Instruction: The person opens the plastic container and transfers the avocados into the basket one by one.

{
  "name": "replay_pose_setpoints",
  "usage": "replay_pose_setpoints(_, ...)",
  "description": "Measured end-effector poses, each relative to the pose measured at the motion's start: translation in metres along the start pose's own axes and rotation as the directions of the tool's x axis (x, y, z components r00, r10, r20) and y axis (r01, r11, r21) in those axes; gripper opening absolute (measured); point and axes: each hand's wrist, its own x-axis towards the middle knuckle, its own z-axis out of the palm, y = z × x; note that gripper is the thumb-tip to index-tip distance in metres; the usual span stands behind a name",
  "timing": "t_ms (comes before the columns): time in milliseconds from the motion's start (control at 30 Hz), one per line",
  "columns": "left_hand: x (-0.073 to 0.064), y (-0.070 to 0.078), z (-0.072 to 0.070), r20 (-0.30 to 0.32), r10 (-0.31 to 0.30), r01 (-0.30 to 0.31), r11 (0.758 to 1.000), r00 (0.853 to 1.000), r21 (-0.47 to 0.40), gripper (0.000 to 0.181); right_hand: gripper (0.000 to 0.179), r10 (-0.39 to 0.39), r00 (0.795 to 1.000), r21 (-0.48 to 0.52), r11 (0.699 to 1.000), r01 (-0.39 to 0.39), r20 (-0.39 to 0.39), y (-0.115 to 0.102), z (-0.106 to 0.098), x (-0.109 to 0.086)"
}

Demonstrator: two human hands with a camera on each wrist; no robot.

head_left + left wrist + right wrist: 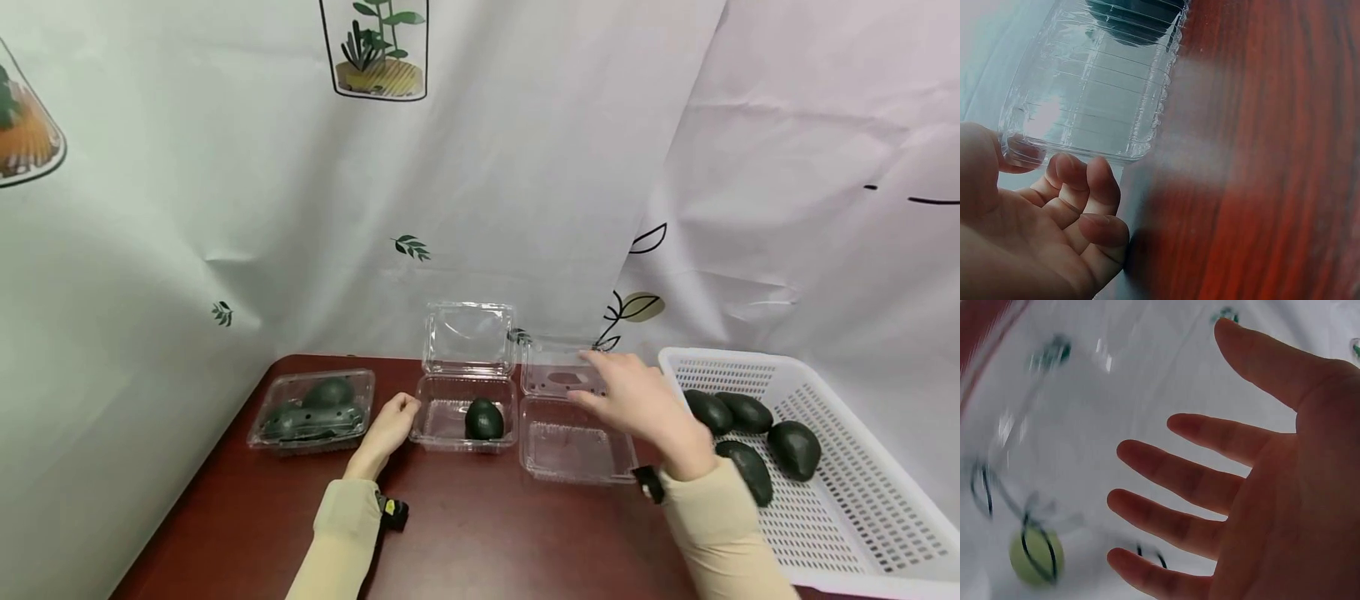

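My left hand [393, 421] grips the left edge of the middle clear plastic clamshell container [442, 433]. In the left wrist view, the thumb and curled fingers [1104, 187] meet at the container's end wall. A dark green avocado [484, 420] lies in the right part of that container, whose lid [471, 337] stands raised behind it. My right hand [637, 396] is in the air over another open clamshell container [573, 450], fingers spread and holding nothing. That container has no avocado in it, and its lid [555, 371] is partly hidden by the hand.
At the left of the brown table [480, 533] sits a closed clamshell container [273, 433] with avocados inside. A white perforated basket [832, 508] on the right holds several avocados [795, 450]. Printed white cloth [525, 167] hangs behind the table.
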Motion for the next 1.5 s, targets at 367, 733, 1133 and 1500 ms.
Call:
replay_pose_setpoints(367, 0.001, 0.002, 0.006, 0.013, -0.011, 0.011, 1.000, 1.000, -0.027, 0.024, 0.061, 0.024, 0.999, 0.132, 0.991, -0.029, 0.042, -0.056, 0.058, 0.030)
replay_pose_setpoints(733, 0.001, 0.003, 0.002, 0.011, -0.007, 0.007, 1.000, 1.000, -0.026, 0.024, 0.050, 0.031, 1.000, 0.259, 0.966, -0.028, -0.007, -0.083, 0.107, 0.058)
replay_pose_setpoints(1133, 0.001, 0.002, -0.004, 0.011, -0.011, 0.011, 0.999, 1.000, -0.052, 0.024, 0.044, 0.057, 0.995, 0.095, 0.993, -0.065, 0.082, -0.101, 0.143, 0.065)
replay_pose_setpoints(1500, 0.000, 0.003, -0.004, 0.038, -0.024, 0.027, 0.995, 0.999, -0.093, 0.023, 0.056, 0.157, 0.973, 0.007, 0.987, -0.160, 0.168, -0.104, 0.158, 0.065)
